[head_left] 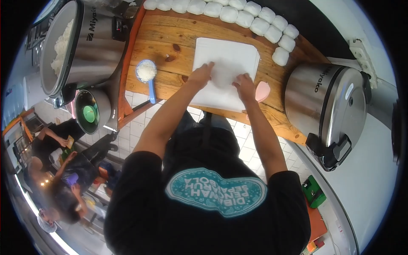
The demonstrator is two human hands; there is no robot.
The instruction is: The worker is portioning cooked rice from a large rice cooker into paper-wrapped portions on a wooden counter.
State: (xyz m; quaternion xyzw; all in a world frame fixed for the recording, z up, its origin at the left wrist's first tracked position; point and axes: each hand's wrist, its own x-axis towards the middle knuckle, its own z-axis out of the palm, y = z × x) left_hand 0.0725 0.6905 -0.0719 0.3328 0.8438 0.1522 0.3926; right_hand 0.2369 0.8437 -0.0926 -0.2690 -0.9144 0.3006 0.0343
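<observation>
A stack of white paper sheets (204, 51) lies on the wooden table in front of me. My left hand (201, 76) rests on the left part of the top sheet, fingers spread and touching it. On the right side, my right hand (244, 86) touches the paper with bent, parted fingers. Between both hands is a blurred, pale rounded shape (222, 75); whether it is a bulge or something wrapped, I cannot tell. A blue scoop (152, 92) filled with white rice (146, 71) sits left of the stack. Close by my right wrist lies a pink plastic utensil (263, 91).
White wrapped bundles (244, 19) line the far edge of the wooden table (156, 41). An open steel rice cooker (95, 47) holding rice stands left, above a pot (103, 110) with a green bowl (89, 113). A closed cooker (306, 92) stands right. Two people (79, 169) are at lower left.
</observation>
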